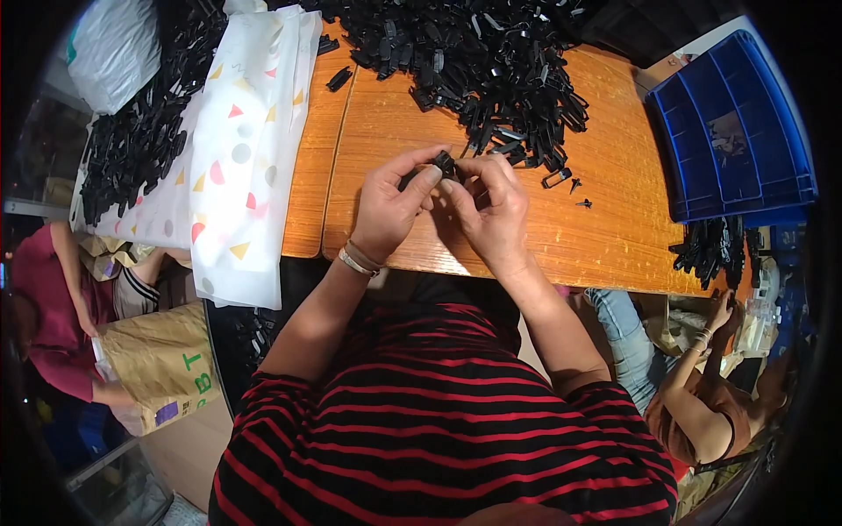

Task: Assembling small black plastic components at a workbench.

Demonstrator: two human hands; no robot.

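My left hand (392, 209) and my right hand (491, 209) meet over the near part of a wooden table (605, 237). Both pinch one small black plastic part (445, 164) between thumbs and fingertips. A bracelet circles my left wrist. A big heap of the same black plastic parts (491, 61) lies on the table just beyond my hands. A few loose ones (556, 179) and two tiny black pins (581, 195) lie right of my right hand.
A white sheet with coloured shapes (250, 149) hangs over the table's left side, with more black parts (132, 140) beside it. A blue plastic crate (732, 131) stands at the right. One person sits at the lower left, another at the lower right by brown bags (162, 364).
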